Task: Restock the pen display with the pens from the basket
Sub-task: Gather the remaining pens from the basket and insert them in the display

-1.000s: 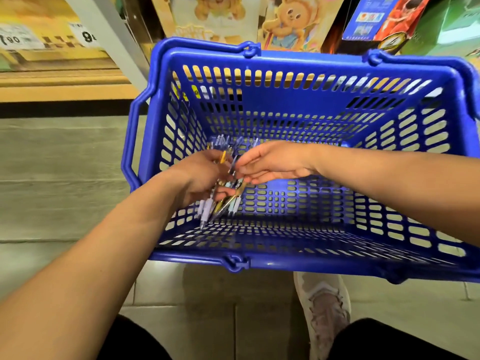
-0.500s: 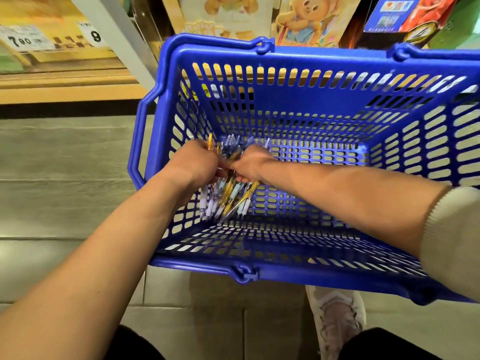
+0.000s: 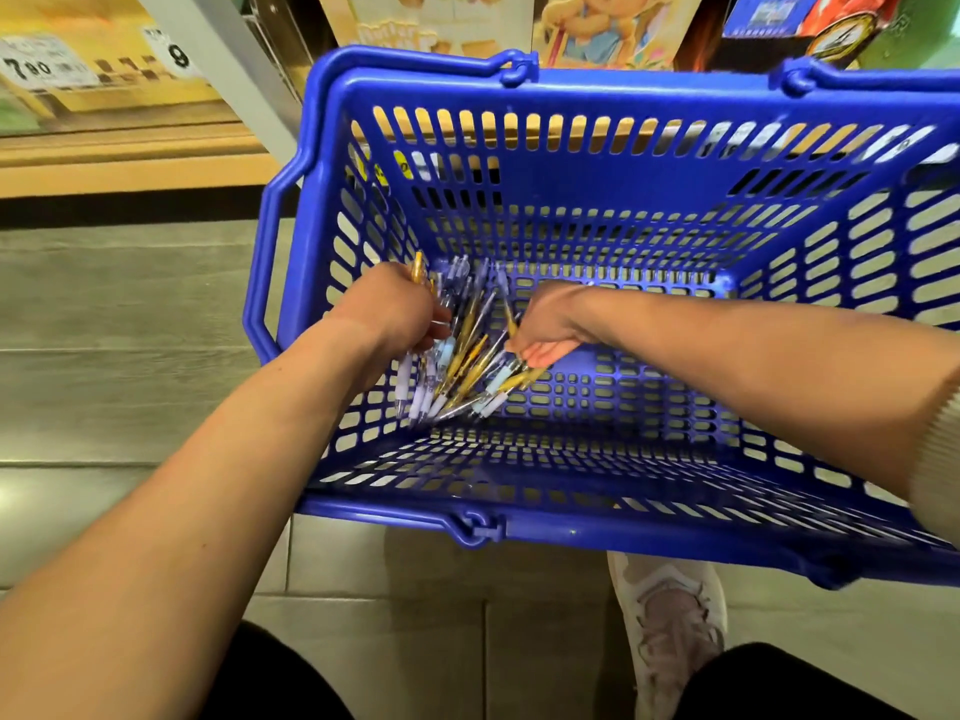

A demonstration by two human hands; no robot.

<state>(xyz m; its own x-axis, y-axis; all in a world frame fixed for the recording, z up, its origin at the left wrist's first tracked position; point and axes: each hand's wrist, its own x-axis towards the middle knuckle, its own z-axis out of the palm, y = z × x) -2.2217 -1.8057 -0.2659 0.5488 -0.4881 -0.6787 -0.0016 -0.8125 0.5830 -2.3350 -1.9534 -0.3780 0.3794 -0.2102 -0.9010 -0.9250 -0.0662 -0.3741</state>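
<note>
A shop aisle — a blue plastic shopping basket (image 3: 623, 101) sits on the tiled floor (image 3: 130, 314); price tags (image 3: 41, 67) (one reads 7.90) line a shelf edge (image 3: 130, 168); boxed cartoon-printed goods (image 3: 597, 28) stand behind.

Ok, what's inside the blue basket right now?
Inside the blue basket lies one bunch of pens at its left end, with the left hand closed on them and the right hand gathering them. The hands cover some pens, so no count.
</note>
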